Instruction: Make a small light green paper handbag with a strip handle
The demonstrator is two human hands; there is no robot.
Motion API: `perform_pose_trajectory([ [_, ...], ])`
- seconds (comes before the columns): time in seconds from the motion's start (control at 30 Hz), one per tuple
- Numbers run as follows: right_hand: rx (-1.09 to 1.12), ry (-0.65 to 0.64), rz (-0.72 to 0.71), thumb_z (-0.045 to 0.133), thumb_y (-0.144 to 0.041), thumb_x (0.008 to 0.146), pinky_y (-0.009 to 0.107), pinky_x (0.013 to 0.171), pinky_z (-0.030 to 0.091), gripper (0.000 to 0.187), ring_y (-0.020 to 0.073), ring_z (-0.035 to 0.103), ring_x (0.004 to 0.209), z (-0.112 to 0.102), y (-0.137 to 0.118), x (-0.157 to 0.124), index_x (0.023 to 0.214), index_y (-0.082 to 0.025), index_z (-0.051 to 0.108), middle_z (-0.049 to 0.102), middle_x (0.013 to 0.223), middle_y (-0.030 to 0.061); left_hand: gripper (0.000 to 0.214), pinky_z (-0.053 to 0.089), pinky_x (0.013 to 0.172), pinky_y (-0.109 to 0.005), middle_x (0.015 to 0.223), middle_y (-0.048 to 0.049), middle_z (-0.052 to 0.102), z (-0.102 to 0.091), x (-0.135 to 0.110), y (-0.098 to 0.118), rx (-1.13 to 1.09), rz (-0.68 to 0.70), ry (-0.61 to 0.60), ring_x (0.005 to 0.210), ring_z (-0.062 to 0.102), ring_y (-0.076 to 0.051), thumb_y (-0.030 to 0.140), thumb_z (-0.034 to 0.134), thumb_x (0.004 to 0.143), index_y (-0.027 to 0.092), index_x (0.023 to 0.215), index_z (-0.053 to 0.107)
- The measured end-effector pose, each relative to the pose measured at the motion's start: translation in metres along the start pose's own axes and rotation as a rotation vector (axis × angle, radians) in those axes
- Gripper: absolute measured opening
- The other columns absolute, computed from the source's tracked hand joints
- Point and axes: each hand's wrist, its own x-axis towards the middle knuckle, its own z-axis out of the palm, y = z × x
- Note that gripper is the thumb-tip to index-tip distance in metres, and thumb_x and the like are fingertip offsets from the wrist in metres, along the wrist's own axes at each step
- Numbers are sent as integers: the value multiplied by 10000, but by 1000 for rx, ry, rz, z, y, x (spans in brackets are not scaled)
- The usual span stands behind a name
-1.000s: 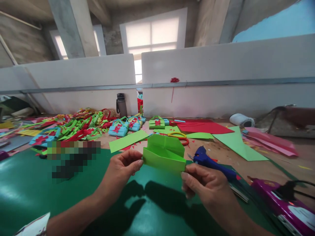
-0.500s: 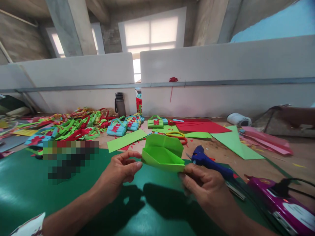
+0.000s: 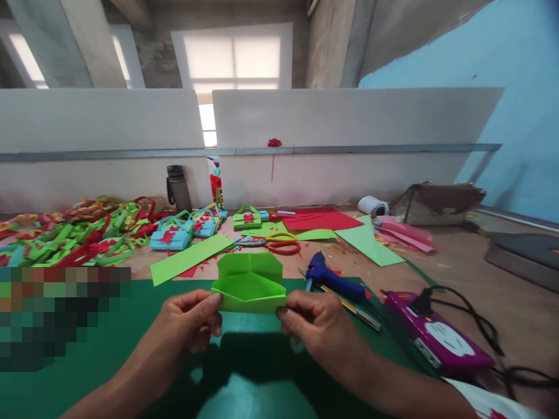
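Together, the left hand (image 3: 190, 320) and right hand (image 3: 317, 326) pinch opposite ends of a folded green paper piece (image 3: 248, 285), held above the green mat (image 3: 109, 349) at the surface's near edge. Just right lies a blue glue gun (image 3: 329, 278)

Your left hand (image 3: 192, 317) and right hand (image 3: 317, 326) pinch a folded green paper piece (image 3: 248, 285); its paper looks matt and smooth, with crisp creases. Under it you have a dark green mat (image 3: 131, 349) with a glossy, smooth face that throws back light. The glue gun (image 3: 325, 276) beside you is blue plastic with a slight sheen. The power strip (image 3: 437, 340) is shiny purple plastic. The bare table (image 3: 471, 273) looks like dull brown board. The red sheet (image 3: 321, 220) and the small baskets (image 3: 172, 237) are matt paper. The bottle (image 3: 177, 187) looks like dark, matt plastic.
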Motion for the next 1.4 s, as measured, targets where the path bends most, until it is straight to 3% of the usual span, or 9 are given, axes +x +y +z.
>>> perform_pose_trajectory([
  [0.23,29,9,1,495,-212,795,191,448,391,230,86,518,469,-2,1,0,568,-184,478,545,549,-29,402,216,427,-187,453,51,487,-1,-2,-2,46,22,-1,407,324,-52,495,660,718,155,584,491],
  [0.47,101,33,47,480,-268,822,187,419,383,238,79,503,431,-6,-6,2,608,-174,526,550,540,-29,373,195,396,-171,476,16,574,1,-7,-1,166,-33,-134,354,333,-27,476,635,752,136,631,540],
  [0.63,142,18,84,498,-280,810,193,432,411,227,84,530,433,-3,-4,3,614,-170,534,589,564,-15,355,280,412,-164,588,-9,639,1,-7,0,161,-2,-107,364,426,-33,462,623,761,129,646,575],
  [0.77,152,29,71,516,-290,815,202,457,442,235,92,547,453,-3,-3,2,608,-178,514,597,564,-11,377,310,411,-168,541,-13,627,1,-6,0,266,30,-69,362,458,-51,464,588,766,132,589,573],
  [0.93,151,46,45,504,-299,832,213,480,458,246,97,553,468,-6,-2,2,616,-182,509,596,574,-9,267,301,383,-178,476,-1,590,4,-2,-1,431,58,-16,344,447,-69,342,617,686,142,515,568],
  [1.27,108,-26,103,476,-336,852,183,392,359,316,73,471,379,-7,-3,2,574,-191,439,539,480,-32,318,295,420,-185,456,28,537,1,-3,3,457,127,39,388,411,-75,392,628,693,167,497,516],
  [1.4,74,-15,83,442,-312,867,171,393,350,322,64,454,379,-13,-2,11,569,-190,437,515,465,-42,329,339,467,-201,456,29,519,2,7,8,449,138,-26,437,431,-97,437,627,677,177,510,513],
])
